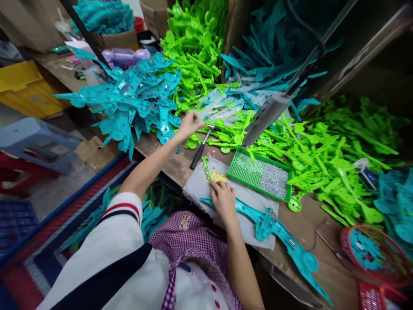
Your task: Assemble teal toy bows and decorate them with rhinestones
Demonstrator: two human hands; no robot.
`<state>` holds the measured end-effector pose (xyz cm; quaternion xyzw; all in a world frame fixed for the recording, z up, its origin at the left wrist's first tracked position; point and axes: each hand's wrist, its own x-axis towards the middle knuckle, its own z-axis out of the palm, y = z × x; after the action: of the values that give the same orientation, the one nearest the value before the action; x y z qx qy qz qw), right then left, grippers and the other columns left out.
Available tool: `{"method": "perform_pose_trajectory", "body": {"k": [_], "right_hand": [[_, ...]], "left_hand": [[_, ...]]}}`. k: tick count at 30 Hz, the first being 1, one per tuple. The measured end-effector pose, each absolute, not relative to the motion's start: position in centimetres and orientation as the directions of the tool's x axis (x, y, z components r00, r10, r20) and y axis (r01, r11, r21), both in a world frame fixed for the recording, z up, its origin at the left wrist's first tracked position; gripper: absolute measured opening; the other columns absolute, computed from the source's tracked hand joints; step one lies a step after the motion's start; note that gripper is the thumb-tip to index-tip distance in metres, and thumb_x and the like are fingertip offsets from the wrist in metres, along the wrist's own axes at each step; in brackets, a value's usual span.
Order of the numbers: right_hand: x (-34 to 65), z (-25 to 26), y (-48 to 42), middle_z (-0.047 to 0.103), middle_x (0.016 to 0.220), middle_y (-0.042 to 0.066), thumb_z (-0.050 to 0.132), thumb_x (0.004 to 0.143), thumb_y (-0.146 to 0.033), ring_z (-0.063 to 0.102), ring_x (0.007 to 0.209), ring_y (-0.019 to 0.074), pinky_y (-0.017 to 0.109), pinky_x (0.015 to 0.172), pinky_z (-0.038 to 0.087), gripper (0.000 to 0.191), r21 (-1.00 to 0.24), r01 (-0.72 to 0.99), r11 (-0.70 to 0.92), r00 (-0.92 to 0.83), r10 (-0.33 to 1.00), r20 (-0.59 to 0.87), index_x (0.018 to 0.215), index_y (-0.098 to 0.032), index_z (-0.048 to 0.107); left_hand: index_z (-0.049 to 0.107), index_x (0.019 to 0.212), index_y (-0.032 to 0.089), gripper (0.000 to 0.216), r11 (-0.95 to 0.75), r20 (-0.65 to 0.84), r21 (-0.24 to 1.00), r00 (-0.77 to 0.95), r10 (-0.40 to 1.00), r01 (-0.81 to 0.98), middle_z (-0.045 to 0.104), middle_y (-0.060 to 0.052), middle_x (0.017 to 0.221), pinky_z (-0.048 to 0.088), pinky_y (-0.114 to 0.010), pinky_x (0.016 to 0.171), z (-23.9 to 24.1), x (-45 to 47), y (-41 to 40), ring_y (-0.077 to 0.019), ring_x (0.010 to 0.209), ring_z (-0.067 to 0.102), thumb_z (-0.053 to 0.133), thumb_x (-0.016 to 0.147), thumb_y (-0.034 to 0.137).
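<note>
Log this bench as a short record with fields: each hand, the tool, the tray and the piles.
Left hand: fingers out, at the edge of the green parts, just above the hammer
Right hand: resting on a yellow piece and a long teal part
Under them: grey cloth on the bench
Tray: green, small silver bits in its right half, right of the yellow piece
Far left: teal pile
</note>
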<state>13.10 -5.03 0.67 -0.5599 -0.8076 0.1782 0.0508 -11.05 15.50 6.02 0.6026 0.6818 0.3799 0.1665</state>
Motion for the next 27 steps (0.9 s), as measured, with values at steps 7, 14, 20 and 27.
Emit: {"method": "perform_pose_trajectory", "body": {"k": [7,14,20,27], "right_hand": [[13.2,3.7,-2.6,0.064,0.126,0.009,0.040,0.097,-0.024,0.054,0.122,0.0282,0.040,0.092,0.042,0.041,-0.382,0.874,0.301,-0.432,0.840,-0.328,0.126,-0.030,0.068],[15.3,1.7,-0.2,0.064,0.118,0.011,0.038,0.094,-0.014,0.058,0.112,0.0229,0.032,0.097,0.044,0.049,-0.438,0.724,0.533,-0.667,0.703,-0.246,0.134,-0.023,0.065],[16.1,0.5,1.2,0.066,0.112,0.011,0.044,0.093,-0.013,0.060,0.103,0.0217,0.033,0.093,0.045,0.046,-0.450,0.611,0.652,-0.769,0.623,-0.142,0.131,-0.022,0.068],[16.6,-0.9,-0.2,0.063,0.111,0.011,0.041,0.096,-0.017,0.054,0.102,0.0238,0.037,0.090,0.045,0.042,-0.405,0.667,0.626,-0.702,0.710,-0.059,0.126,-0.022,0.070]], "left_hand": [[0.059,0.090,0.019,0.042,0.090,-0.064,0.989,-0.219,0.974,0.114,0.065,0.000,0.082,0.049,-0.027,0.070,0.5,-7.9,-6.9,-0.0162,0.076,0.061,0.083,0.067,0.044],[0.063,0.096,0.017,0.052,0.324,-0.365,0.920,-0.175,0.915,-0.221,0.072,-0.004,0.088,0.056,-0.028,0.070,1.2,-6.9,-15.7,-0.0161,0.077,0.068,0.087,0.065,0.051],[0.056,0.101,0.019,0.058,-0.008,-0.077,0.965,-0.316,0.946,-0.261,0.068,0.000,0.085,0.057,-0.025,0.066,3.1,-4.8,-6.0,-0.0128,0.071,0.066,0.089,0.063,0.046],[0.057,0.104,0.018,0.054,0.098,-0.128,0.957,-0.093,0.987,-0.273,0.071,-0.004,0.094,0.059,-0.027,0.069,1.9,-1.6,-3.5,-0.0147,0.078,0.068,0.087,0.067,0.044]]}}
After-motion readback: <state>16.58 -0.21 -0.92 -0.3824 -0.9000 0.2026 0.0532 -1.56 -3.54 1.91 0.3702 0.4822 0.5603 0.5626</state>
